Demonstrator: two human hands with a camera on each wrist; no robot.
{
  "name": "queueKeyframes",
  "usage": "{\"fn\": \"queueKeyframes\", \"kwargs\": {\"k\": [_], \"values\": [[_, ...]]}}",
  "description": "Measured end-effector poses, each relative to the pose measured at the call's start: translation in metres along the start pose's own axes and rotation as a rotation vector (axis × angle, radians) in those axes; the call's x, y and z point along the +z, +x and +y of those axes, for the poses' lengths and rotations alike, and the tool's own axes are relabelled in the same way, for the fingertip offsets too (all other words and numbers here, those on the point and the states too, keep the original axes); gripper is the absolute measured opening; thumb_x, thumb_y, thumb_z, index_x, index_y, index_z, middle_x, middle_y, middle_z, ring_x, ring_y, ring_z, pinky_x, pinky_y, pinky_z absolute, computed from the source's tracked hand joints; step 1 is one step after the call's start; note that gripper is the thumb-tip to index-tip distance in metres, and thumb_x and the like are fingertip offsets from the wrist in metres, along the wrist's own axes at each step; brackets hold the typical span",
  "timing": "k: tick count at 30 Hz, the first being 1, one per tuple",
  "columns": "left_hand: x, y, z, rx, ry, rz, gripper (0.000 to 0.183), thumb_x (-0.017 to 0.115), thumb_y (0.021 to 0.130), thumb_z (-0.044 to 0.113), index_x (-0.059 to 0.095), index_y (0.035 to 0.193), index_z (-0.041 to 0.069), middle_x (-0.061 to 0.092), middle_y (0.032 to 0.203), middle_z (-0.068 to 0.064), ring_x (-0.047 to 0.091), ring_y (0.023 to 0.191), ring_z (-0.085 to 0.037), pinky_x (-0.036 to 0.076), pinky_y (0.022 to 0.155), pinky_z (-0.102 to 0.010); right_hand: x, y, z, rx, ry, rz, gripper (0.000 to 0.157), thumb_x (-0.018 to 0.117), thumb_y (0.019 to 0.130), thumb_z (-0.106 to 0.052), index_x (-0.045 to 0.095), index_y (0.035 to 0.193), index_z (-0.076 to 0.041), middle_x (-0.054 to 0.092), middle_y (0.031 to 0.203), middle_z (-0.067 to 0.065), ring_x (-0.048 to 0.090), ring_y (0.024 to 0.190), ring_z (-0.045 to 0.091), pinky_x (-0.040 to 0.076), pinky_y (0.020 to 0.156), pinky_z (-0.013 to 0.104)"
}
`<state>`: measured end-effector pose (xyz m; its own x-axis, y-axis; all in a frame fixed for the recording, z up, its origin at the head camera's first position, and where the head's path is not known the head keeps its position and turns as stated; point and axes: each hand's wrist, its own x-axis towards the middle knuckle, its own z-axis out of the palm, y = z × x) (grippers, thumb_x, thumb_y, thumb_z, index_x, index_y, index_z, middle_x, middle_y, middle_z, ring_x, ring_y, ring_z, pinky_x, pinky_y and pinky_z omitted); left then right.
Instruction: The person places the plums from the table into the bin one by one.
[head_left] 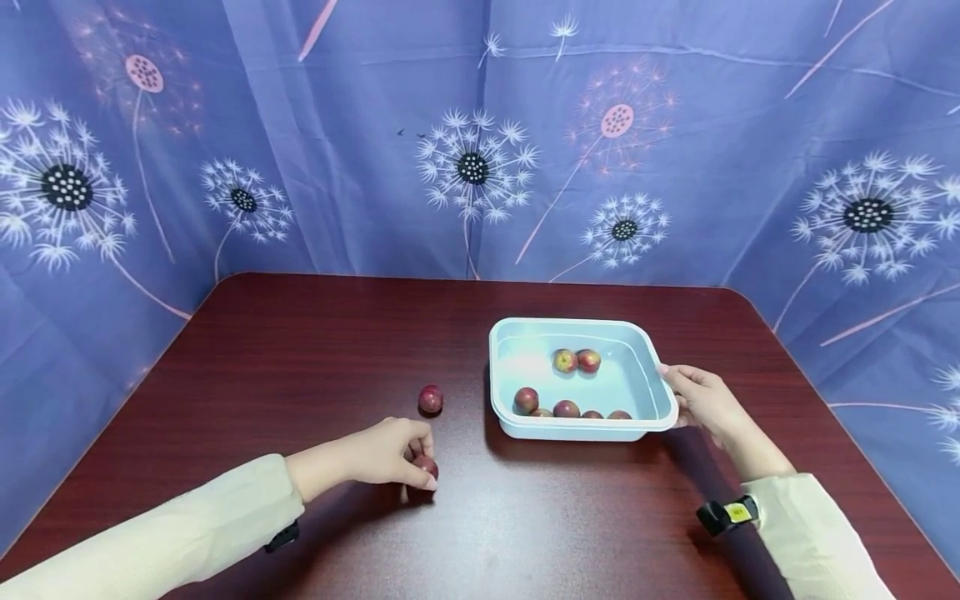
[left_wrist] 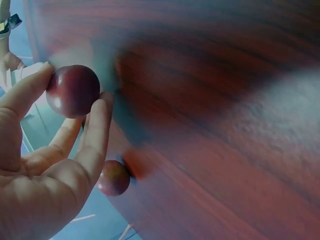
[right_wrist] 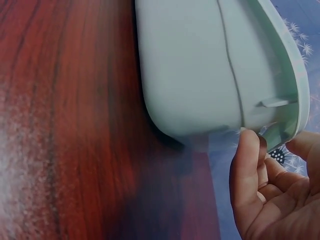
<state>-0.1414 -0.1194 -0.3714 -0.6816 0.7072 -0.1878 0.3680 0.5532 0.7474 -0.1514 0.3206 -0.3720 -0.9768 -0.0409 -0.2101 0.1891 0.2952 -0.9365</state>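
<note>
My left hand (head_left: 390,452) pinches a dark red plum (left_wrist: 73,91) between thumb and fingertips, low over the table left of centre. Just beyond that hand a second plum (head_left: 431,399) lies on the wood; the left wrist view shows it below the fingers. A pale blue plastic basin (head_left: 573,428) stands to the right with several red and yellow plums (head_left: 566,361) inside. Its near wall partly hides the front ones. With thumb above and fingers underneath, my right hand (head_left: 705,402) grips the rim at the basin's right end.
The dark reddish wooden table (head_left: 300,350) reaches back to a blue curtain (head_left: 360,150) printed with dandelions, which also hangs along both sides. A dark strap with a yellow label (head_left: 738,510) sits on the right wrist.
</note>
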Motion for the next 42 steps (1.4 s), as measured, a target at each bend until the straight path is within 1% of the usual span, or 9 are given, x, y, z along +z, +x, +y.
{"fn": "queueKeyframes", "kwargs": {"k": [6,14,18,21,25,30,32,36,42], "values": [[0.003,0.009,-0.001,0.000,-0.062,0.034,0.024,0.075,0.076,0.022,0.058,0.083,0.006,0.059,0.077,0.004,0.058,0.069,-0.002,0.048,0.066,-0.018,0.001,0.001,0.000,-0.002,-0.026,0.006,0.053,0.044,0.100,-0.036,0.045,0.122,0.012,0.065,0.078,-0.009,0.065,0.069,0.005,0.056,0.059,0.030],[0.002,0.019,0.001,-0.007,-0.077,0.062,0.021,0.069,0.083,0.024,0.062,0.091,0.006,0.061,0.085,0.002,0.061,0.078,-0.007,0.050,0.074,-0.023,0.001,0.002,0.000,-0.003,-0.005,-0.007,0.042,0.045,0.100,-0.034,0.051,0.115,0.005,0.066,0.077,-0.008,0.066,0.069,0.006,0.057,0.059,0.030],[-0.001,0.023,0.006,-0.025,-0.090,0.060,0.022,0.065,0.088,0.027,0.064,0.098,0.007,0.064,0.095,-0.001,0.065,0.088,-0.012,0.051,0.082,-0.030,0.000,0.002,-0.001,-0.005,-0.008,-0.004,0.044,0.045,0.100,-0.034,0.050,0.117,0.007,0.066,0.078,-0.008,0.066,0.070,0.006,0.057,0.060,0.030],[-0.003,0.026,0.011,-0.016,-0.138,0.051,0.023,0.064,0.089,0.026,0.063,0.100,0.006,0.065,0.096,-0.003,0.066,0.088,-0.013,0.051,0.081,-0.030,0.000,0.001,-0.001,-0.003,-0.017,-0.002,0.047,0.045,0.101,-0.034,0.048,0.119,0.009,0.065,0.078,-0.008,0.066,0.070,0.006,0.057,0.060,0.030],[-0.003,0.033,0.016,0.007,-0.242,0.060,0.023,0.066,0.088,0.022,0.061,0.100,0.003,0.065,0.090,-0.004,0.069,0.079,-0.020,0.052,0.074,-0.028,0.000,0.001,-0.001,-0.004,-0.009,-0.005,0.042,0.045,0.101,-0.034,0.051,0.115,0.005,0.065,0.077,-0.008,0.066,0.069,0.006,0.057,0.059,0.030],[-0.006,0.041,0.022,0.040,-0.290,0.129,0.024,0.067,0.087,0.020,0.061,0.099,0.000,0.066,0.088,-0.007,0.067,0.073,-0.015,0.053,0.071,-0.028,0.001,0.001,-0.001,-0.009,0.001,-0.008,0.039,0.045,0.100,-0.034,0.053,0.113,0.002,0.066,0.077,-0.008,0.067,0.069,0.007,0.057,0.059,0.030],[-0.008,0.044,0.025,0.053,-0.306,0.146,0.024,0.067,0.087,0.018,0.061,0.099,-0.002,0.067,0.090,-0.009,0.065,0.074,-0.009,0.055,0.073,-0.032,0.001,0.001,-0.001,-0.010,-0.007,-0.008,0.043,0.045,0.100,-0.034,0.051,0.115,0.006,0.066,0.076,-0.008,0.066,0.068,0.007,0.057,0.059,0.030],[-0.012,0.050,0.032,0.053,-0.360,0.153,0.022,0.065,0.088,0.017,0.061,0.098,-0.002,0.068,0.089,-0.009,0.064,0.077,-0.008,0.056,0.077,-0.043,0.002,0.001,-0.001,-0.010,-0.016,-0.008,0.045,0.044,0.101,-0.034,0.050,0.116,0.008,0.065,0.075,-0.008,0.066,0.067,0.007,0.057,0.058,0.030],[-0.019,0.060,0.045,0.028,-0.408,0.158,0.022,0.064,0.089,0.016,0.060,0.100,-0.003,0.067,0.091,-0.010,0.064,0.081,-0.011,0.056,0.080,-0.041,-0.002,0.005,0.005,-0.019,0.014,-0.015,0.033,0.047,0.100,-0.034,0.056,0.108,-0.003,0.066,0.074,-0.007,0.066,0.065,0.008,0.057,0.058,0.030]]}}
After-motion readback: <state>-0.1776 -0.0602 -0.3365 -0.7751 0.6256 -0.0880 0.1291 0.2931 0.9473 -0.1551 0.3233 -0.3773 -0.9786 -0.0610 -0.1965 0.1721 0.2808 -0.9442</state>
